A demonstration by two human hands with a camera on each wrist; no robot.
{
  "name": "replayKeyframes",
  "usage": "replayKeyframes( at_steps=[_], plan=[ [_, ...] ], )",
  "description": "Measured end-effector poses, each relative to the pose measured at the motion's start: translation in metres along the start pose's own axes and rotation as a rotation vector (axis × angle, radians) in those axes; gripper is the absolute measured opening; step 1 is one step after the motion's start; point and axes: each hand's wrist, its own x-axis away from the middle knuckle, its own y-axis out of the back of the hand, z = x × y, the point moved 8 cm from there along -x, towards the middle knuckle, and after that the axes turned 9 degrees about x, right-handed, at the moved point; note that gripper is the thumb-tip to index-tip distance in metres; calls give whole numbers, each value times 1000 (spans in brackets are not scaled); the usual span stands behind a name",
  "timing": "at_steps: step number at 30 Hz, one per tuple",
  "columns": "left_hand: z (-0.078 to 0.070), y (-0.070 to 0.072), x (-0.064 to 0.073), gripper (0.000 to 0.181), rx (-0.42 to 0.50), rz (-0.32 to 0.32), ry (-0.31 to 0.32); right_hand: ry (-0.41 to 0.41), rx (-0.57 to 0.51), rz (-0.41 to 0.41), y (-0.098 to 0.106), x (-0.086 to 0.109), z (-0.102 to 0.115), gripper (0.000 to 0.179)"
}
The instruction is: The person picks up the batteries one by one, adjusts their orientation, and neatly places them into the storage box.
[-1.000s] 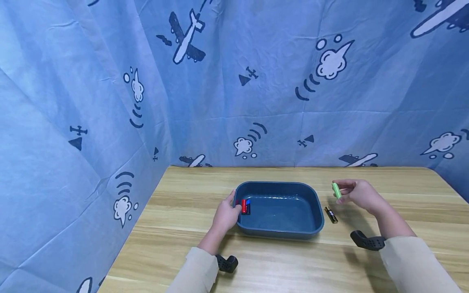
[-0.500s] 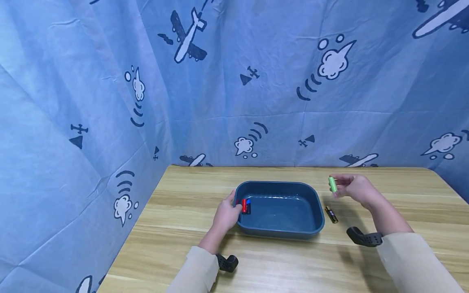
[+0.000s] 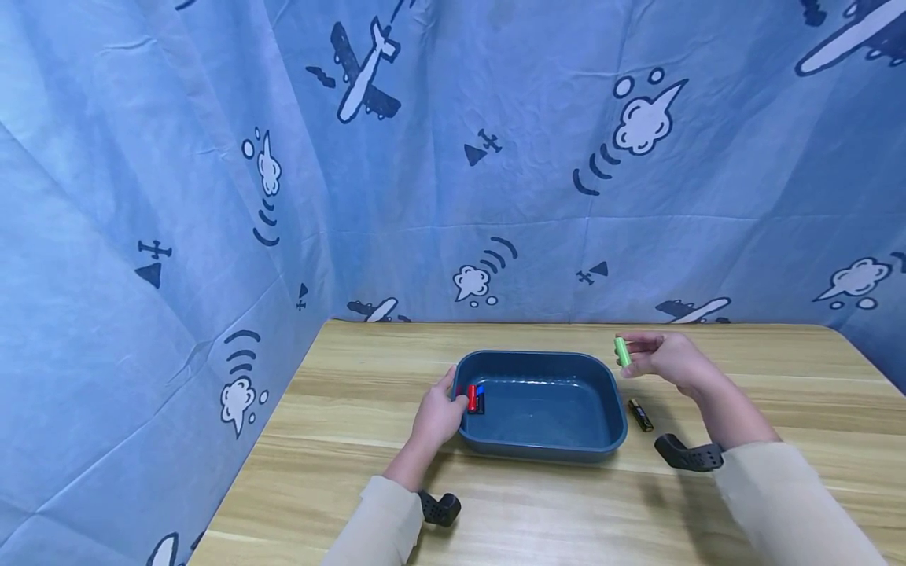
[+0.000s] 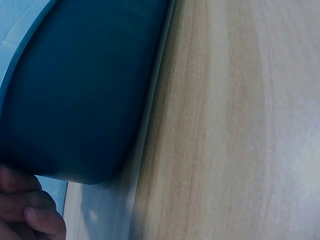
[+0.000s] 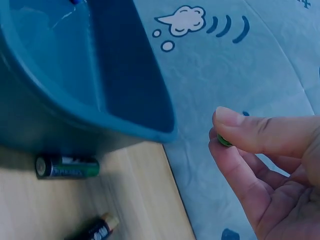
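My left hand (image 3: 436,413) grips the left wall of a dark blue rectangular basin (image 3: 541,453), its thumb over the rim. Curled fingers (image 4: 25,200) show at the basin's corner in the left wrist view. Inside the basin's left end lie a red battery (image 3: 472,398) and a blue-and-black battery (image 3: 480,400), partly behind the thumb. Off the basin's right far corner, above the table, my right hand (image 3: 668,360) pinches a light green battery (image 3: 623,351) between thumb and fingers. In the right wrist view mostly one end of it shows.
A black battery with a gold end (image 3: 640,414) lies on the wooden table (image 3: 318,472) right of the basin. Close to the basin's wall lies a dark green battery (image 5: 67,167) in the right wrist view. A blue patterned curtain (image 3: 396,259) hangs behind the table.
My right hand has moved left and slightly up with the light green battery, toward the basin's right far corner. The left hand and the basin have stayed put.
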Motion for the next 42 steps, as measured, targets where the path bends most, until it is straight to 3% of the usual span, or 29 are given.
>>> replayKeyframes(
  at_steps=[17, 25, 42],
  plan=[
    [2, 1, -1, 58, 2, -5, -4, 16, -40, 28, -21, -5, 20, 65],
    [-2, 2, 1, 57, 17, -1, -45, 20, -67, 51, -31, -8, 25, 65],
    [-1, 1, 0, 56, 23, 1, -38, 47, -127, 65, -52, -21, 47, 64]
  ],
)
